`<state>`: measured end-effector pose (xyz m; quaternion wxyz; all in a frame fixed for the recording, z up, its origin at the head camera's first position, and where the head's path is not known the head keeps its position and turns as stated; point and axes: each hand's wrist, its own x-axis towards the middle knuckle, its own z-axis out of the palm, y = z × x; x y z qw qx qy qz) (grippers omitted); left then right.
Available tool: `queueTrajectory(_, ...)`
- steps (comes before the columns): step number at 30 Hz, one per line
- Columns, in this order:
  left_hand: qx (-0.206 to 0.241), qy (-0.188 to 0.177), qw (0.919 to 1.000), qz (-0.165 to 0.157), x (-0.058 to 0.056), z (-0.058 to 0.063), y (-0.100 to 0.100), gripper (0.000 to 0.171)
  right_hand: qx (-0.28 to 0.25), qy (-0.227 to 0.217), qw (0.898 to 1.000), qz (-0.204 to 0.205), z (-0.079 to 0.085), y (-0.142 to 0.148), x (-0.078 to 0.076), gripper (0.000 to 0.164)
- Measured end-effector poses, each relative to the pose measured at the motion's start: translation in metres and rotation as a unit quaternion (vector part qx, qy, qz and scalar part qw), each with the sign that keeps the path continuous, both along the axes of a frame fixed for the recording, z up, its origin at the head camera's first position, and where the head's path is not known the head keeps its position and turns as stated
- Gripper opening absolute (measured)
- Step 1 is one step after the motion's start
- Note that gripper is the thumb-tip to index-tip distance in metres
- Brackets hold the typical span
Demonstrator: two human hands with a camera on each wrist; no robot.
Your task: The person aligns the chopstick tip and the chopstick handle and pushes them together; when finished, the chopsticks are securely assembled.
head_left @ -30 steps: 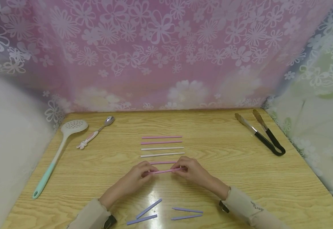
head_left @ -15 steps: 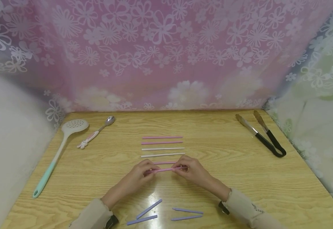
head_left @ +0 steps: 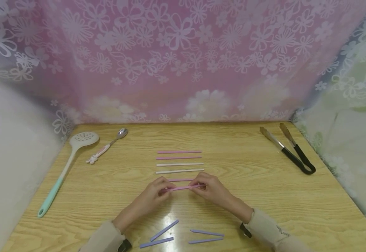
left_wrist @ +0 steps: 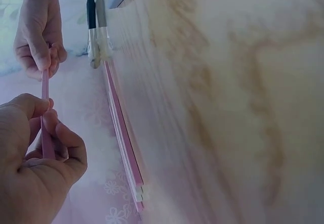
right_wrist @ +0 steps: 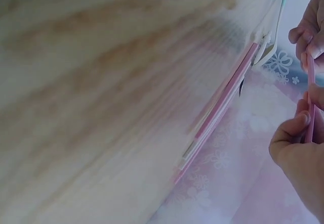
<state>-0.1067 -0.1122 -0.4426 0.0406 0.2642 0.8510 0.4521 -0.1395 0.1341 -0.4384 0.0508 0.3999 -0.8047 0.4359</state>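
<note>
A thin pink chopstick (head_left: 181, 188) is held level by both hands, just above the table. My left hand (head_left: 151, 194) pinches its left part between thumb and fingers. The right part is pinched by my right hand (head_left: 213, 190). In the left wrist view, the chopstick (left_wrist: 45, 86) spans the gap between the two hands, apart from the tabletop. Right behind it lies another pink chopstick (head_left: 181, 180), partly covered by the fingers. Farther back come two white chopsticks (head_left: 180, 171) and two more pink chopsticks (head_left: 179, 152), all roughly parallel.
In front of the hands lie two thicker purple sticks (head_left: 164, 230) and two tapered purple sticks (head_left: 206, 232). A slotted turner (head_left: 83, 138) and a rabbit-handled spoon (head_left: 102, 150) are at left. Black-handled tongs (head_left: 291, 154) lie back right. A floral curtain (head_left: 183, 70) borders the table's back.
The head view has shifted slightly. Both hands keep their pinch on the pink chopstick in nearly the same place, with the left fingers slightly farther right. The other things lie unmoved.
</note>
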Motion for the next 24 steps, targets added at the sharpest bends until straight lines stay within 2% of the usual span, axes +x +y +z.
queueTrajectory(4,-0.014,0.006,0.9999,0.0,-0.002,0.0,-0.003,0.021,0.033,-0.012,0.999,0.008,0.004,0.0,-0.002,0.007)
queueTrajectory(10,-0.037,0.01,0.9992,-0.012,-0.008,0.0,-0.008,0.025,0.088,-0.051,0.995,0.001,0.007,0.005,-0.006,0.027)
queueTrajectory(18,-0.065,0.002,0.9979,0.007,-0.012,-0.006,-0.019,0.024,0.11,-0.031,0.993,-0.006,-0.002,0.012,-0.012,0.019)
queueTrajectory(24,-0.073,-0.022,0.9969,0.02,-0.012,-0.008,-0.023,0.019,0.145,-0.044,0.988,-0.002,-0.007,0.013,-0.016,0.014)
